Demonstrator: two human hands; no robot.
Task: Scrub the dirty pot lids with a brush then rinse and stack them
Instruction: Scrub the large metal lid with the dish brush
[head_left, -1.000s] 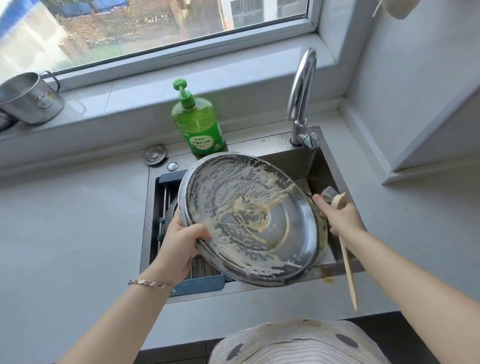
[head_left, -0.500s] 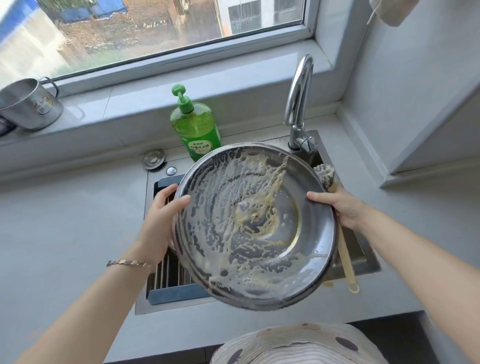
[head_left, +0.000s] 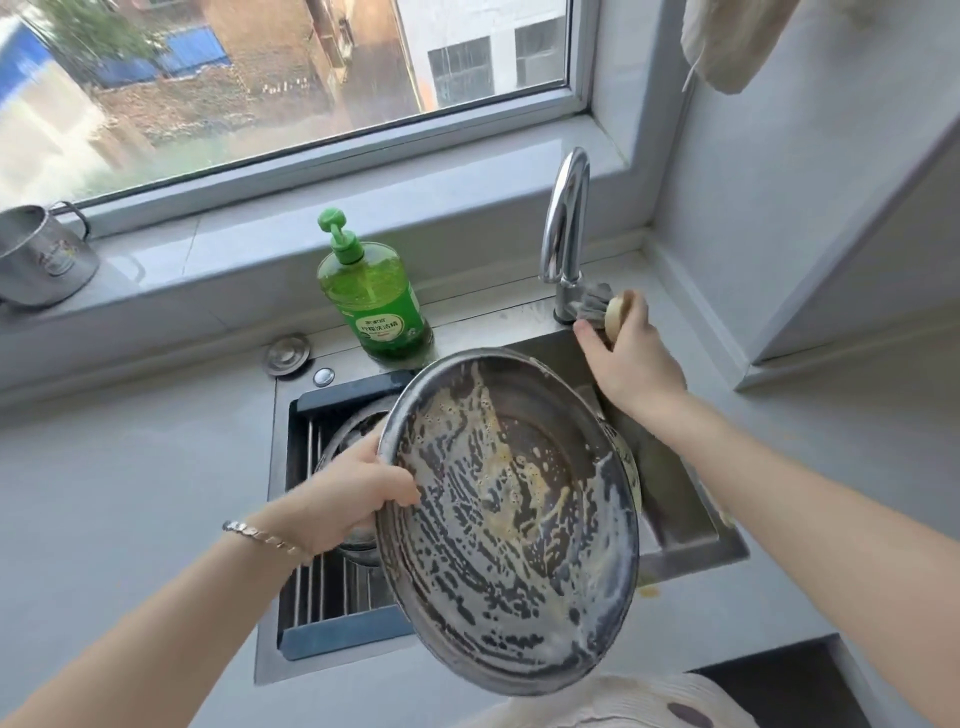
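Two grips at work: the left grip (head_left: 358, 493) clutches the soapy lid (head_left: 519, 530) by its rim over the sink (head_left: 696, 551), the right grip (head_left: 631, 364) clasps the brush (head_left: 613, 314) beside the tap (head_left: 563, 228).

The steel-grey lid (head_left: 509, 545) is showing streaky yellowish foam; the bottle (head_left: 374, 296) is glowing green; the rack (head_left: 343, 636) is looking dark blue; the brush (head_left: 615, 314) is showing tan, perhaps grey-bristled.

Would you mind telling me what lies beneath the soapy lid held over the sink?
Beneath the lid, gripped by the left hand, a blue-framed rack lies across the sink with another metal piece on it. The lid hides most of that piece and the sink.
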